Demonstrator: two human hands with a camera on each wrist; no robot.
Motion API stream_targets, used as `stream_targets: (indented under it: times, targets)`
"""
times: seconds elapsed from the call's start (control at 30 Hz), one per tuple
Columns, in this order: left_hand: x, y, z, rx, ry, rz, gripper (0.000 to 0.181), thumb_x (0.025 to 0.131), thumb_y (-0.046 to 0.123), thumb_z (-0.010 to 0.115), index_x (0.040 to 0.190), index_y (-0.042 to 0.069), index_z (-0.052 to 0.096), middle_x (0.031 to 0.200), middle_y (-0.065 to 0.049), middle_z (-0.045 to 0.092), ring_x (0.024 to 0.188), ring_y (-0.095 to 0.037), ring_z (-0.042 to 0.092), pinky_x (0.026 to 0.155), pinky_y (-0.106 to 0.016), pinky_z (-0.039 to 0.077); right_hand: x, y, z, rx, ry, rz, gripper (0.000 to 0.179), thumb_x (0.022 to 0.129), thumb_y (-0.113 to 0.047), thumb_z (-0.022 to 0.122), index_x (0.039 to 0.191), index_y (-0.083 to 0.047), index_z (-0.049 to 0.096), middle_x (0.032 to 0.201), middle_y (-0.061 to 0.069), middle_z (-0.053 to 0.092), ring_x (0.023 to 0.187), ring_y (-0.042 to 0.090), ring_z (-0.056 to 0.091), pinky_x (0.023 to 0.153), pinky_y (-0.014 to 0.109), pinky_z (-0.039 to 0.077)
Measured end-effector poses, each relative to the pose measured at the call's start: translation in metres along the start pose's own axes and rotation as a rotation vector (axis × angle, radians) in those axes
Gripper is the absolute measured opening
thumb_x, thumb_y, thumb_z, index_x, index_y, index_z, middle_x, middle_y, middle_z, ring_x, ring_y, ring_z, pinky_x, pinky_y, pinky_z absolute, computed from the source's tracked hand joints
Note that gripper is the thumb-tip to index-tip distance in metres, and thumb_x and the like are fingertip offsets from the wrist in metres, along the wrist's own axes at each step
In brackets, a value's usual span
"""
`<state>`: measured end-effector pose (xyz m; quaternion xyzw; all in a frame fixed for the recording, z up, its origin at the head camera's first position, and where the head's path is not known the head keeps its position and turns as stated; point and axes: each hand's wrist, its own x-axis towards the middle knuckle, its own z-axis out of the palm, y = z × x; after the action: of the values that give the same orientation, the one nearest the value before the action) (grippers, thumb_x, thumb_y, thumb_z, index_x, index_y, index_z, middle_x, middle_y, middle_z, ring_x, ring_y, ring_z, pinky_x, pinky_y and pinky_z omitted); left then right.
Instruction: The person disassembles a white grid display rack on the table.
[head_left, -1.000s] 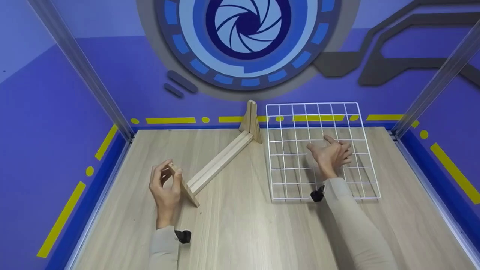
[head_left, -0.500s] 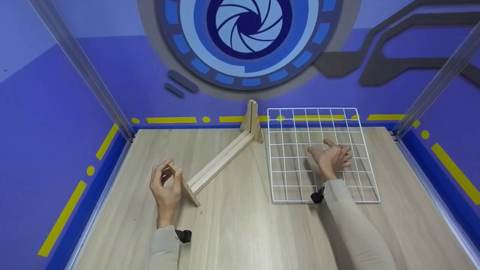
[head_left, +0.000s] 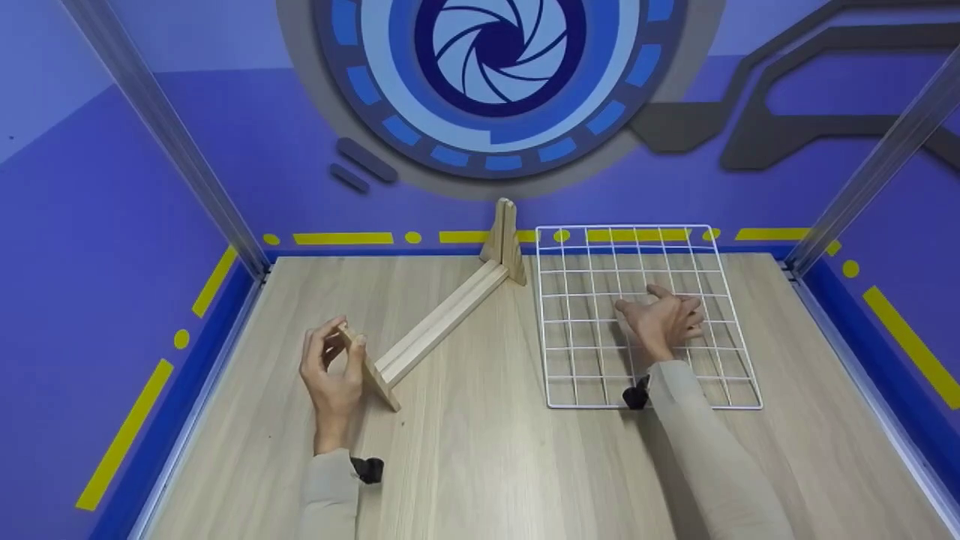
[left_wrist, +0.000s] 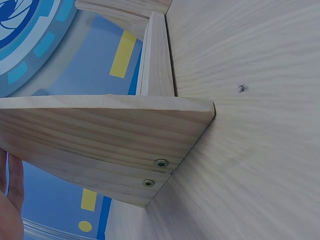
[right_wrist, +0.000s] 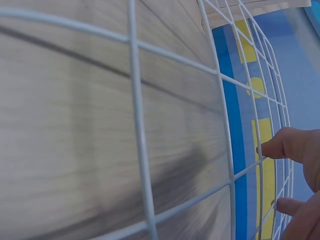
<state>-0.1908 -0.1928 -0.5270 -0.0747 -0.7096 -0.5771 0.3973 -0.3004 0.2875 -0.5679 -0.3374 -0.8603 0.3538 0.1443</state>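
At the left of the table a wooden stand (head_left: 444,322) lies aslant, its two end pieces joined by a long grooved rail. My left hand (head_left: 331,382) pinches the top of the near end piece (left_wrist: 105,142) between thumb and fingers. Two metal bolt heads show on that piece's outer face in the left wrist view. A white wire grid panel (head_left: 594,321) hangs at the right, tilted with its far edge raised. My right hand (head_left: 663,324) grips its wires near the middle, thumb and fingertips at the bars; some fingers are hidden in the right wrist view.
The wooden tabletop (head_left: 472,465) runs back to a blue patterned wall (head_left: 315,195). Metal frame posts stand at both back corners. The stand's far end piece (head_left: 510,247) is close to the grid's left edge and the back wall.
The far edge of the wire grid has tipped down, and its near edge sits slightly closer to me. My right hand moved down a little with it. The left hand and stand stayed put.
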Motion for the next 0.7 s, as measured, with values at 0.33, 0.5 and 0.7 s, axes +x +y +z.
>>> stream_targets:
  times: [0.33, 0.5, 0.7]
  targets:
    - [0.002, 0.002, 0.001, 0.004, 0.002, -0.012, 0.038, 0.087, -0.016, 0.074, 0.124, -0.014, 0.067, 0.11, -0.021, 0.065, 0.099, -0.015, 0.066, 0.093, -0.024, 0.06, 0.002, 0.005, 0.001, -0.054, -0.033, 0.012, 0.074, 0.073, -0.045, 0.094, 0.139, -0.02, 0.072, 0.148, 0.031, 0.045, 0.135, 0.049, 0.038, 0.109, 0.061, 0.027]
    - [0.002, 0.001, 0.001, 0.012, -0.005, -0.007, 0.038, 0.088, -0.016, 0.074, 0.125, -0.014, 0.066, 0.11, -0.023, 0.065, 0.101, -0.015, 0.066, 0.094, -0.024, 0.06, 0.002, 0.008, 0.003, -0.084, -0.054, 0.03, 0.075, 0.071, -0.046, 0.094, 0.138, -0.021, 0.073, 0.147, 0.03, 0.047, 0.134, 0.049, 0.039, 0.11, 0.06, 0.027]
    - [0.0, 0.001, 0.0, 0.015, 0.0, -0.003, 0.038, 0.087, -0.016, 0.073, 0.125, -0.014, 0.066, 0.109, -0.027, 0.065, 0.1, -0.015, 0.066, 0.092, -0.028, 0.061, 0.004, 0.013, 0.004, -0.13, -0.098, 0.044, 0.078, 0.072, -0.048, 0.091, 0.142, -0.021, 0.07, 0.146, 0.03, 0.047, 0.133, 0.048, 0.04, 0.111, 0.06, 0.028]
